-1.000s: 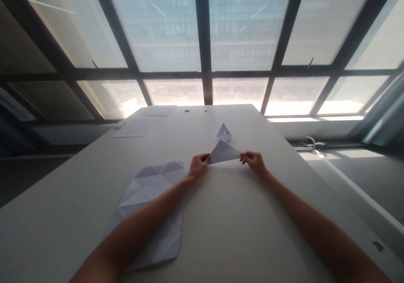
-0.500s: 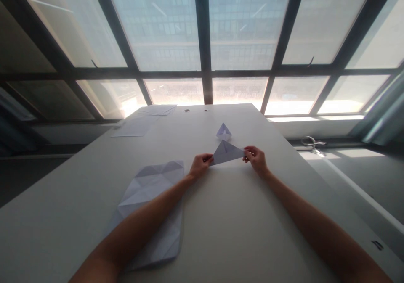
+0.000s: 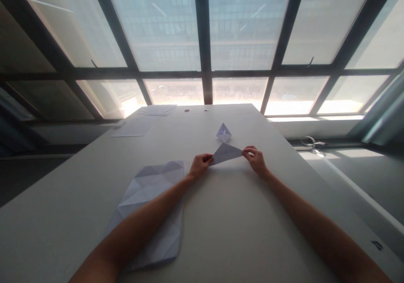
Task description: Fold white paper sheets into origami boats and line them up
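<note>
A folded sheet of white paper (image 3: 226, 153), triangular in outline, is stretched between my two hands just above the table. My left hand (image 3: 201, 165) pinches its left corner, fingers closed. At the right corner my right hand (image 3: 255, 160) grips the paper between thumb and fingertips. Just beyond it stands a small folded paper boat (image 3: 224, 132) with a pointed peak. Under and beside my left forearm lies a creased, unfolded sheet of paper (image 3: 154, 190), partly hidden by the arm.
Several flat white sheets (image 3: 134, 126) lie at the far left of the long white table (image 3: 227, 224). Two small round holes or discs (image 3: 187, 110) show near the far edge. Large framed windows (image 3: 240, 26) stand beyond the table, with a curtain (image 3: 375, 121) at the right.
The folded paper has tipped, its peak now lower and flatter. My right hand has shifted slightly at the right corner; my left hand stays nearly still.
</note>
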A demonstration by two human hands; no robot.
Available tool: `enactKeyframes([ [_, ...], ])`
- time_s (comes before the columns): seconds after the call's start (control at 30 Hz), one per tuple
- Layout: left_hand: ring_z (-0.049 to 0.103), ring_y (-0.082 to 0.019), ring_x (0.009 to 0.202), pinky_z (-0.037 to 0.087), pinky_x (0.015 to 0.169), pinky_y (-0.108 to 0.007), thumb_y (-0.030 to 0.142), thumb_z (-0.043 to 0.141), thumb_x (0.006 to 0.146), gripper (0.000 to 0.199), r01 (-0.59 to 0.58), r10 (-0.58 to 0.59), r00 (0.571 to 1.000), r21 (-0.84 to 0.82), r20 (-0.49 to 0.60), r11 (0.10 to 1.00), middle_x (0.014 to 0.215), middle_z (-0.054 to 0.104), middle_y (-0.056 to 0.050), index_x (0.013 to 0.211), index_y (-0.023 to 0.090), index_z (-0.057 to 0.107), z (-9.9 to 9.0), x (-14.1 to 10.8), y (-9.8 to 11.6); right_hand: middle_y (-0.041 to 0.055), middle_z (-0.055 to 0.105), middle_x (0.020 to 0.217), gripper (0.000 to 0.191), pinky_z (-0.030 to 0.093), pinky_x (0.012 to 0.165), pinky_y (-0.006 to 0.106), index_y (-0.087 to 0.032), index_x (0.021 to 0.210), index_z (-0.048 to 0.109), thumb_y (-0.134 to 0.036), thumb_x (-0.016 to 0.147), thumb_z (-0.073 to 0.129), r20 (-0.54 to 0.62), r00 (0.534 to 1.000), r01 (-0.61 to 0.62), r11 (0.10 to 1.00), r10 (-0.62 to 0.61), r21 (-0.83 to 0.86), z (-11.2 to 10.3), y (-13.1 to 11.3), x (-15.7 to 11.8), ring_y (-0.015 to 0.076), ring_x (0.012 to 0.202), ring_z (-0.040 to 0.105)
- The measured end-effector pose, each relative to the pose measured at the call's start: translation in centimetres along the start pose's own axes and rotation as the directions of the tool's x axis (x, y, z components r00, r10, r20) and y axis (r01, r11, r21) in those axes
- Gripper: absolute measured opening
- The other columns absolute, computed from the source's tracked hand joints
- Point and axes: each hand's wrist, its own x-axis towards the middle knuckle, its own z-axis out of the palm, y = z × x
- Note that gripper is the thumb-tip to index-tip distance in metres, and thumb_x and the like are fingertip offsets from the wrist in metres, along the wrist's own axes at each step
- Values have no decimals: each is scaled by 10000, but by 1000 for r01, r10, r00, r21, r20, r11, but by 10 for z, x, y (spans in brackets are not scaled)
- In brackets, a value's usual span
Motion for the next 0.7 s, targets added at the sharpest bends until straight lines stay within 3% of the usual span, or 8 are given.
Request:
enactKeyframes([
  [0.17,687,-231,811,513,753,-313,434,667,771,381,-6,6,1000,1,4,1000,923,755,-98,959,116,760,0,0,-3,53,696,801,282,509,723,351,-205,844,736,-468,758,680,8,997,-73,996,72,44,1,0,-1,219,774,622],
  [0.33,683,-243,869,507,792,-325,452,700,750,435,-7,7,1000,-23,-7,1000,976,749,-113,1003,103,751,1,0,-2,21,650,683,299,465,611,304,-179,915,727,-424,750,683,-19,996,-82,994,83,65,0,-2,-1,170,631,564],
  [0.43,662,-207,764,484,696,-287,454,669,774,475,-3,4,1000,46,-4,999,872,746,-89,1064,82,733,2,-1,-1,-2,613,644,315,427,569,280,-172,975,713,-397,761,666,-24,997,-75,994,77,74,-1,-4,0,149,593,526],
  [0.57,564,-133,600,420,596,-236,382,639,797,553,-50,45,998,110,50,993,698,679,-16,1260,81,625,3,-2,-1,-9,588,638,321,392,545,266,-160,1006,704,-364,768,639,-37,997,-70,995,73,74,-1,-1,0,139,578,498],
  [0.7,525,-110,585,422,619,-222,278,607,824,595,-155,124,980,208,153,966,740,673,10,1394,153,495,5,-5,-3,-15,572,624,331,361,500,251,-156,1002,682,-363,752,613,-46,995,-92,996,92,8,-1,4,2,134,541,480],
])
